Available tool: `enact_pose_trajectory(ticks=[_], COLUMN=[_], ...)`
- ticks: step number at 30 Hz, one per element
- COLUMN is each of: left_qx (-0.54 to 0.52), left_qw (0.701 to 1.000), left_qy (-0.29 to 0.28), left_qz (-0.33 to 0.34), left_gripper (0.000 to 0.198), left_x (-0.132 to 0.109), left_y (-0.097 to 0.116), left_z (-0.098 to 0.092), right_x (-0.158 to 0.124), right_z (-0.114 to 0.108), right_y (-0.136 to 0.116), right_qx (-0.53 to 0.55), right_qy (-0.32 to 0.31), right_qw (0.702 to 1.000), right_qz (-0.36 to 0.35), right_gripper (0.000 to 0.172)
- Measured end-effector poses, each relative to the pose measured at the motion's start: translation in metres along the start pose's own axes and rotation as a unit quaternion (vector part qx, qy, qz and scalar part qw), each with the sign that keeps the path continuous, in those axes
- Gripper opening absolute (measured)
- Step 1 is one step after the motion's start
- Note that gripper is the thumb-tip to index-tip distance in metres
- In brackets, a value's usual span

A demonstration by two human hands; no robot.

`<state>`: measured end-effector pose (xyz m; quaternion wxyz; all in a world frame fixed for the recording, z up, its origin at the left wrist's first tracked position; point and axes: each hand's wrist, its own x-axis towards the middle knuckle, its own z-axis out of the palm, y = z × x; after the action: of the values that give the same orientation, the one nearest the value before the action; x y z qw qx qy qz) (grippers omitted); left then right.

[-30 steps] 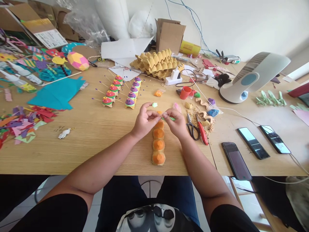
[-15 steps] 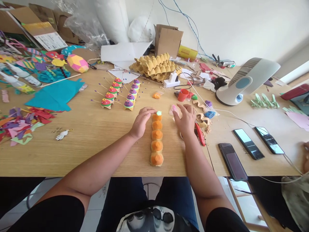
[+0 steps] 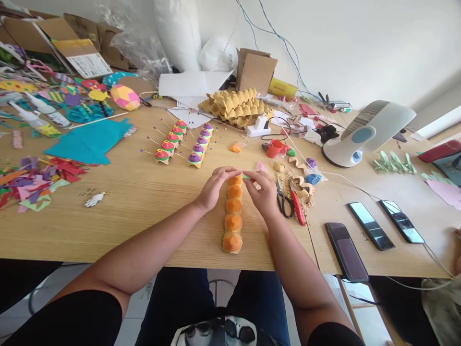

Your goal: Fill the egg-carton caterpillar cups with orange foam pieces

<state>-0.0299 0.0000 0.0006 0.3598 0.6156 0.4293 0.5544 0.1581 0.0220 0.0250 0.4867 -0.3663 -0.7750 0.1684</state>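
A strip of egg carton (image 3: 234, 205) with orange clay on its bumps runs lengthwise in front of me. At its far end my left hand (image 3: 216, 185) rests against the left side, fingers stretched out over the top. From the right, my right hand (image 3: 262, 190) reaches the same end, its fingertips close to the left ones. A bit of light green clay (image 3: 246, 177) shows at the right fingertips, mostly covered by them. Beyond stand a red and green caterpillar (image 3: 169, 143) and a purple one (image 3: 200, 145), both stuck with pins.
Scissors (image 3: 284, 199) and a red cutter (image 3: 298, 205) lie right of my right hand. Farther back are a red cup (image 3: 274, 148), egg cartons (image 3: 234, 108) and a white fan (image 3: 367, 134). Phones (image 3: 347, 250) lie at the right, paper scraps (image 3: 36, 180) at the left.
My right hand has moved left to the strip's far end, uncovering the scissors. The light green clay on top is now mostly hidden by fingers. The view has shifted slightly.
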Motion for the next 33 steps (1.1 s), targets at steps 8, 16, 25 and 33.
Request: enact_pose_trajectory(ticks=[8,16,25,33], left_qx=[0.132,0.193,0.260,0.267], left_qw=[0.987,0.970,0.958,0.958], left_qy=[0.069,0.030,-0.020,0.096], left_qz=[0.065,0.142,0.121,0.036], left_gripper=[0.038,0.024,0.065,0.032], left_x=[0.004,0.001,0.006,0.013], left_y=[0.004,0.004,-0.011,-0.016], left_z=[-0.004,-0.001,-0.006,-0.015], right_x=[0.001,0.003,0.006,0.006], right_z=[0.003,0.005,-0.002,0.000], right_y=[0.002,0.012,0.007,0.006], right_qx=[0.185,0.255,0.245,0.250], right_qy=[-0.023,-0.008,0.043,0.021], right_qw=[0.965,0.924,0.912,0.904], right_qz=[0.185,0.283,0.327,0.346], right_gripper=[0.058,0.041,0.050,0.060])
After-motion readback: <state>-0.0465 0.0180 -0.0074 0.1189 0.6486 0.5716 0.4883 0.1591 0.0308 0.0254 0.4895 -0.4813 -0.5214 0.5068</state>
